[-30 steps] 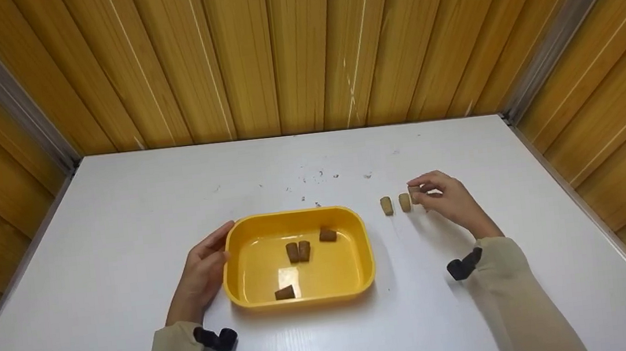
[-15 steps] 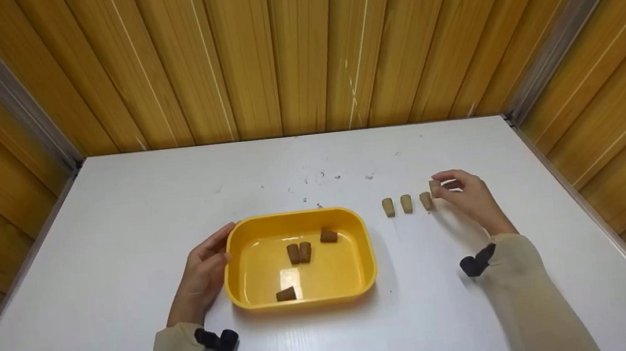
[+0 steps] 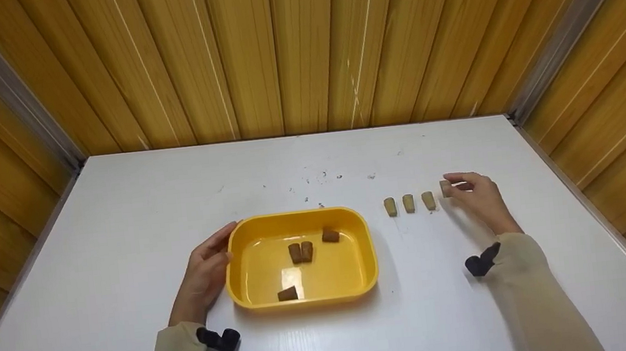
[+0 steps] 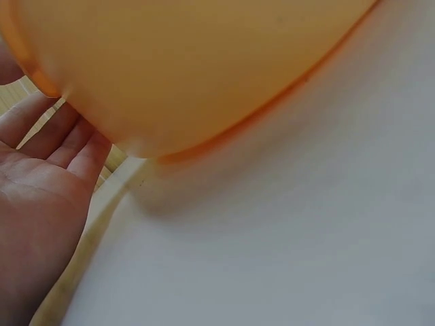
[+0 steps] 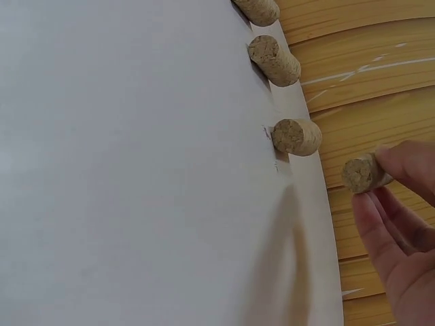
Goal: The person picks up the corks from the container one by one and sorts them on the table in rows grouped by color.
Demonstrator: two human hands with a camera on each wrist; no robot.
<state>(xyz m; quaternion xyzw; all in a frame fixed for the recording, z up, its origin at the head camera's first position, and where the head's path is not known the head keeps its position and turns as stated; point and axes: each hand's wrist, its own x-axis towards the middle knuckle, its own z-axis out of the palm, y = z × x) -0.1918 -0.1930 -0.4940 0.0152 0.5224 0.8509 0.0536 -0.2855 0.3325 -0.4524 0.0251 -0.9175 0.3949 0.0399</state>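
Observation:
My right hand (image 3: 479,198) pinches a tapered cork stopper (image 5: 360,174) between thumb and fingers, at the right end of a row. Its narrow end points toward the camera in the right wrist view. Three more stoppers lie side by side on the table: a left one (image 3: 390,207), a middle one (image 3: 408,203) and a right one (image 3: 428,200). My left hand (image 3: 201,274) rests against the left side of a yellow tray (image 3: 305,302), thumb at the rim, fairly straight fingers along the outside wall (image 4: 81,136). Several darker brown stoppers (image 3: 301,252) lie inside the tray.
Dark crumbs (image 3: 322,177) are scattered on the white table (image 3: 136,211) behind the tray. Wood-patterned walls (image 3: 300,49) enclose the table at the back and both sides. Black wrist-worn devices (image 3: 480,262) sit at both sleeve cuffs.
My right hand has moved right with a cork stopper in its pinch. The third stopper in the row now shows uncovered beside the other two. My left hand and the tray have stayed put.

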